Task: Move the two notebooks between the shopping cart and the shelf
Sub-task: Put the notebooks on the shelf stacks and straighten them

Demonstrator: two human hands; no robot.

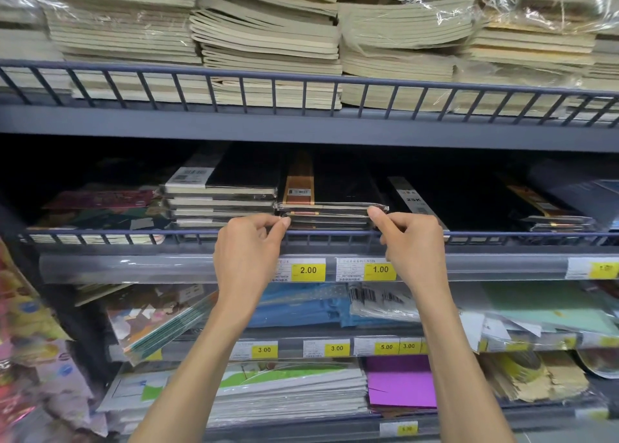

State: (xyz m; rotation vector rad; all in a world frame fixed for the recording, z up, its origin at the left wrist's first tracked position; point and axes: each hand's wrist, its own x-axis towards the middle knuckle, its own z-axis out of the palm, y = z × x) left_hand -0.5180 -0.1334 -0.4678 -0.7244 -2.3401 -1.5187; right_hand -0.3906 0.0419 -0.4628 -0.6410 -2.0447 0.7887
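Pinching black notebook (330, 204) corners on shelf (301, 129): left hand (249, 251), right hand (410, 241) fingers closed.

A dark grey metal shelving unit (301, 126) with low wire rails fills the view. Below its upper board, yellow price labels (308, 270) line clear plastic strips; the recess behind is dim.

You have both forearms bare right down to the bottom edge of the view, with no sleeve showing on either. Your left hand (249, 251) and right hand (410, 245) are ungloved, fingernails trimmed short and unpainted; wrists and fingers are unadorned.
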